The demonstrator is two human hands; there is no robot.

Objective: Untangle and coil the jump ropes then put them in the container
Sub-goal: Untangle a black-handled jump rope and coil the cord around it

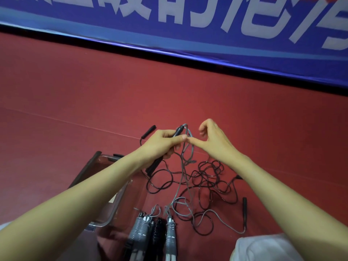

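Observation:
My left hand point(163, 143) grips a black jump-rope handle point(178, 131) and pinches the grey rope point(185, 161) that rises to it. My right hand point(211, 139) is beside it with curved fingers, its thumb tip touching the grey rope at the left thumb. The grey rope hangs down to the red floor into a tangle of thin black rope point(207, 178). Loose black handles lie at the far left point(148, 131) and at the right point(244, 205). A clear plastic container point(105, 213) sits under my left forearm. Three coiled ropes point(150, 230) lie side by side near me.
A blue banner with white characters point(188, 25) runs along the wall behind a black strip. The red floor point(75, 91) stretches wide to the left and ahead. My knee in white cloth point(263, 249) shows at the bottom right.

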